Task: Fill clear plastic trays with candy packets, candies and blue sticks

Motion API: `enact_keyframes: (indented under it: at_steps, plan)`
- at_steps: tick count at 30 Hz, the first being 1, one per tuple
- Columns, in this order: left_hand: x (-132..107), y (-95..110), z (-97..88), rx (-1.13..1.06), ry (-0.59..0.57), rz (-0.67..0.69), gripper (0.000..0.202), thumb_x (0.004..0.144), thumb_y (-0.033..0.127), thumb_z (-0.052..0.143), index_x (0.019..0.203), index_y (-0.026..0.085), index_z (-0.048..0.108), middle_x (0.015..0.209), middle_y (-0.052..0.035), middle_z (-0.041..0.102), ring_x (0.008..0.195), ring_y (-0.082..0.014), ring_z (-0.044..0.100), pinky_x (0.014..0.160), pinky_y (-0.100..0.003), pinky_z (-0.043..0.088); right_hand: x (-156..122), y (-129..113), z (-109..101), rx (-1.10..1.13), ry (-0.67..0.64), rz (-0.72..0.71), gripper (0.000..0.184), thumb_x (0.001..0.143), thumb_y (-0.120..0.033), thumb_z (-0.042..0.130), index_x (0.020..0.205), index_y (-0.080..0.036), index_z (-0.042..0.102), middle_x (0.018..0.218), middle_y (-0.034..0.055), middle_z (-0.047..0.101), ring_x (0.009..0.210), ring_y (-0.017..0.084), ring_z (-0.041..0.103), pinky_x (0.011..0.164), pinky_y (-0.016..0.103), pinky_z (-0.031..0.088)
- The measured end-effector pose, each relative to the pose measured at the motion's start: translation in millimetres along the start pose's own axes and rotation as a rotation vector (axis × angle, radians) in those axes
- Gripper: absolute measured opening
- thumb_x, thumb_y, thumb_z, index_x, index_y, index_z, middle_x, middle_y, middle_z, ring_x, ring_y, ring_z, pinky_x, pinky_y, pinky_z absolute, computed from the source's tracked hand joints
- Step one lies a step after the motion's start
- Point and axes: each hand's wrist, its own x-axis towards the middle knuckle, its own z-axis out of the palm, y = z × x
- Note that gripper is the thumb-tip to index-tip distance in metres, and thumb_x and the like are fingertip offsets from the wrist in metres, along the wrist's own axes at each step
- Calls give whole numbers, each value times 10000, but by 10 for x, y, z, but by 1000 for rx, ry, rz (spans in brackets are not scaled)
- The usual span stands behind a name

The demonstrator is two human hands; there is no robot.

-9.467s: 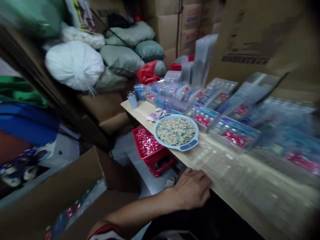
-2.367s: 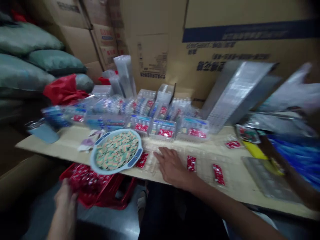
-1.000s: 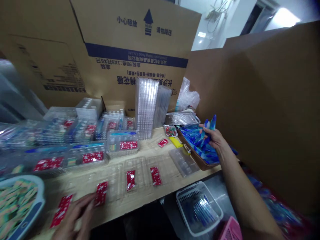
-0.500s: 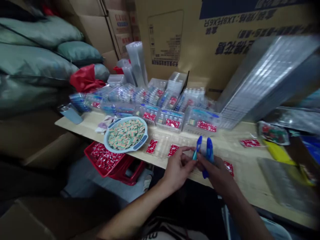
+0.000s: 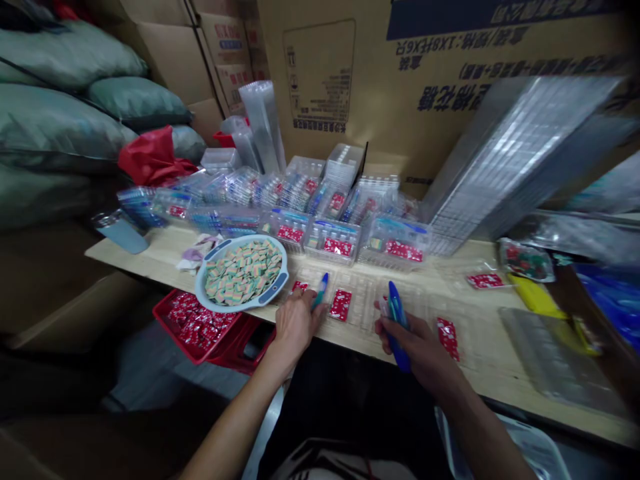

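Observation:
My left hand (image 5: 294, 321) is over the leftmost clear plastic tray, closed on a slim blue-and-teal plastic tool (image 5: 321, 288) whose exact kind I cannot make out. Under its fingers a red patterned packet (image 5: 300, 285) is partly hidden. My right hand (image 5: 413, 341) grips a small bundle of similar blue plastic tools (image 5: 398, 317), held upright above another tray. Between the hands, a red packet (image 5: 341, 305) lies in a clear tray (image 5: 354, 287). To the right of my right hand, one more red packet (image 5: 448, 339) rests in a tray.
A pale blue basin (image 5: 287, 275) of small striped pieces stands at left, beside a cloth (image 5: 199, 253) and tumbler (image 5: 123, 232). Filled clear boxes (image 5: 334, 235) line the back. Tall stacked plastic trays (image 5: 510, 160) lean at right. A red bin (image 5: 165, 313) of packets sits below the table edge.
My left hand has moved left, away from my right hand, carrying one blue-and-teal tool down to the leftmost tray. My right hand keeps the other blue tools. The view has shifted slightly right.

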Motion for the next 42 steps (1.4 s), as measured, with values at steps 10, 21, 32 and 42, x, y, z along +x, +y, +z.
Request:
enact_keyframes:
  at_steps: [10, 21, 32, 42]
  plan:
    - [-21, 691, 242, -1165, -298, 3, 420, 762, 553, 771, 890, 154, 741, 821, -21, 652, 731, -135, 572, 665, -235, 441, -41, 153, 194, -359, -164, -211, 269, 892, -455, 489, 781, -220, 555, 702, 7, 584, 702, 185, 557, 676, 295, 456]
    - [843, 881, 337, -446, -69, 109, 397, 844, 379, 753, 1168, 162, 680, 756, -24, 677, 760, -199, 658, 726, -284, 475, -156, 261, -447, -490, -86, -82, 198, 847, -432, 528, 877, -241, 484, 630, -38, 545, 532, 168, 520, 544, 283, 411]
    - [441, 841, 604, 195, -205, 568, 502, 997, 454, 517, 1406, 165, 529, 1575, -181, 417, 1467, -360, 372, 1128, -510, 396, 96, -158, -856, -1205, 431, 21, 332, 986, -272, 466, 1295, -161, 507, 967, 129, 742, 898, 277, 703, 692, 303, 387]
    - [343, 810, 701, 217, -244, 624, 628, 1038, 501, 376, 1541, 125, 383, 1664, -178, 250, 1558, -368, 139, 1222, -542, 272, 237, -314, -871, -1155, 464, 67, 334, 989, -213, 391, 1278, -137, 538, 1045, 176, 729, 992, 291, 695, 767, 317, 440]
